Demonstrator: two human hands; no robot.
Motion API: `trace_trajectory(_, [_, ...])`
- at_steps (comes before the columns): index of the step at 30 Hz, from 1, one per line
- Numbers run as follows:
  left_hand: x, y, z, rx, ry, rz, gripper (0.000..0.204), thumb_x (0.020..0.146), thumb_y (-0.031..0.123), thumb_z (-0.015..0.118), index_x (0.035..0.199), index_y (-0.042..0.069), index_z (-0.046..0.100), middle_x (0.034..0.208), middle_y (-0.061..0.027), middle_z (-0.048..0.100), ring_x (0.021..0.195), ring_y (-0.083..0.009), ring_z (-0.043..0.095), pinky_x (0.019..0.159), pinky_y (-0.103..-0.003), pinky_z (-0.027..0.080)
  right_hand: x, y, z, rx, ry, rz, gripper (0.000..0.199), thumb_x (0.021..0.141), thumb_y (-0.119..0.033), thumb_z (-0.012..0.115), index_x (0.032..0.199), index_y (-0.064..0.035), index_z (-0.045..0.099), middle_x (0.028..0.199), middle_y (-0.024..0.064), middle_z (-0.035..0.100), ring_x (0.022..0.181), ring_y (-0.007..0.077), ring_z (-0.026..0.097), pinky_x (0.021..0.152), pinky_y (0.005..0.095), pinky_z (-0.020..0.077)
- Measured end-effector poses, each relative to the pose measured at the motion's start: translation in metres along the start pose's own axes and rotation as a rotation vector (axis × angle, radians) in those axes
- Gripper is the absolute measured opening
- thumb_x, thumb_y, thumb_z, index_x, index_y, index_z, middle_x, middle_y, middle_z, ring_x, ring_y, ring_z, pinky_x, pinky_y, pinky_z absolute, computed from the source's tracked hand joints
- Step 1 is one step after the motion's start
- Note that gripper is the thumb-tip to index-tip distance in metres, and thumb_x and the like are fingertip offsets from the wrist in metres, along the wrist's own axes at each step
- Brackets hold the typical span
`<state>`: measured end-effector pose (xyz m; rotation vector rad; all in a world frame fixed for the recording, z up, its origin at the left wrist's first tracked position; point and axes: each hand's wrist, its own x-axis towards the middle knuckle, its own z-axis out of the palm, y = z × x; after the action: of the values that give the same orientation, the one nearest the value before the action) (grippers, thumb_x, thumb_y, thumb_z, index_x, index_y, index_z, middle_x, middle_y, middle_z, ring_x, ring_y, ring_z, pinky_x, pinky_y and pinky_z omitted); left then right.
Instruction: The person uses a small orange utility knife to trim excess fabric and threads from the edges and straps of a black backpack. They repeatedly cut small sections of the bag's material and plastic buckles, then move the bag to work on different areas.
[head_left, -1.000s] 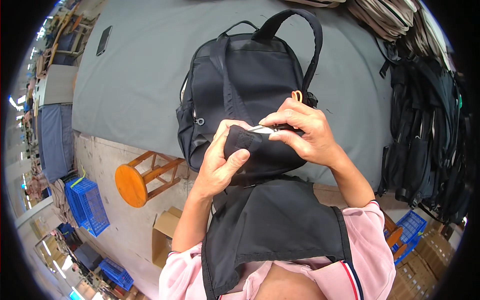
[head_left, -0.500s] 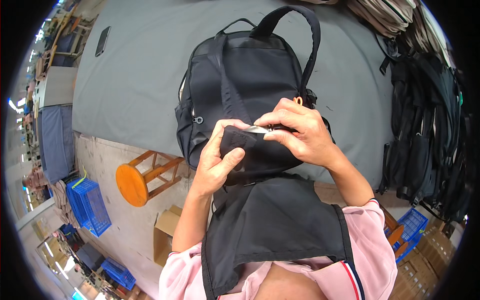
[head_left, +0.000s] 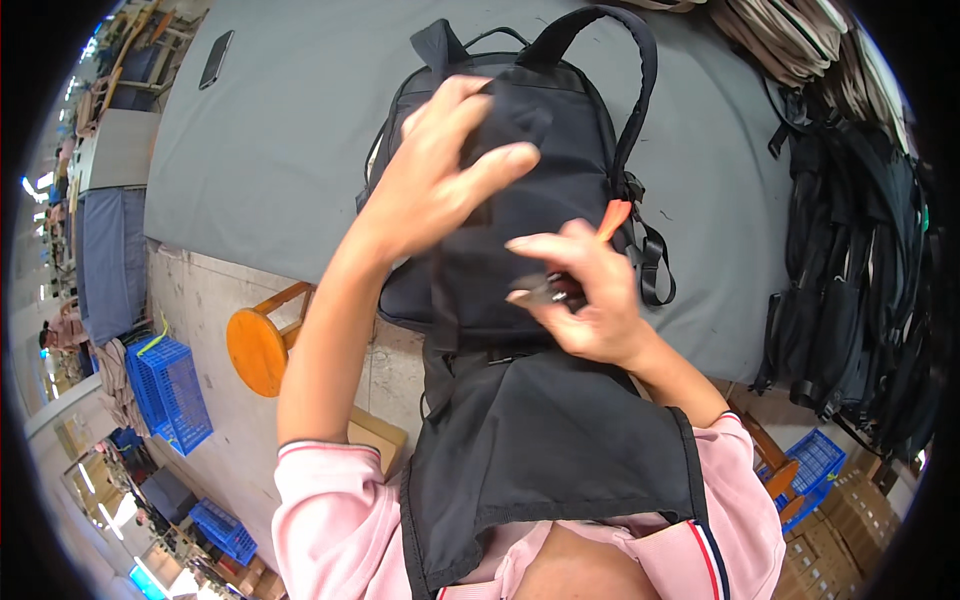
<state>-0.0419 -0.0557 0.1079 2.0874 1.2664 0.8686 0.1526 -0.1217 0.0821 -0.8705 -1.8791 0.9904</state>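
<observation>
A black backpack (head_left: pixel 560 170) lies on the grey-covered table in front of me. My left hand (head_left: pixel 435 170), blurred by motion, is over its upper left part, thumb and fingers apart. Close to those fingers is a smeared dark patch, possibly a shoulder strap. One strap (head_left: pixel 437 48) bends over the bag's top edge; the other strap (head_left: pixel 648 95) arches out on the right. Above the bag's lower right part, my right hand (head_left: pixel 595 295) is closed around small metal thread snips (head_left: pixel 548 291). An orange strip (head_left: pixel 614 218) sticks up beside that hand.
The grey table cover (head_left: pixel 290 130) carries a phone (head_left: pixel 216 60) at far left. Black bags or straps (head_left: pixel 850 260) are heaped on the right, with beige fabric pieces (head_left: pixel 780 40) behind. An orange-topped stool (head_left: pixel 255 350) and a blue crate (head_left: pixel 172 395) stand at left.
My left hand has moved forward from the strap end it pinched near the lower bag. My right hand, still with the snips, has drawn slightly nearer me. One strap now folds over the top.
</observation>
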Motion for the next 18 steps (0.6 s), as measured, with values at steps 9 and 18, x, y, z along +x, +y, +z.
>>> trace_trajectory(9, [-0.012,-0.047,0.019,-0.201,0.269,-0.091,0.013,0.090,0.005,0.056,0.097,-0.001,0.065,0.101,-0.0072,0.063,0.088,-0.0115,0.058,0.077,-0.023,0.046,-0.009,0.041,0.029,-0.259,-0.339,0.269,0.052,0.068,0.007,0.056,0.115,-0.0161,0.061,0.106,0.0057,0.066,0.082,0.0265,0.064,0.071,0.0347,0.0514])
trace_trajectory(18, [-0.117,-0.015,0.048,0.372,-0.153,-0.443,0.031,0.071,0.018,0.074,0.097,0.003,0.065,0.087,-0.0079,0.055,0.085,-0.0255,0.054,0.078,-0.035,0.042,0.000,0.060,0.037,0.022,-0.379,0.632,0.026,0.091,-0.005,0.048,0.115,-0.0026,0.058,0.077,0.0056,0.062,0.073,0.0091,0.061,0.054,0.0233,0.0504])
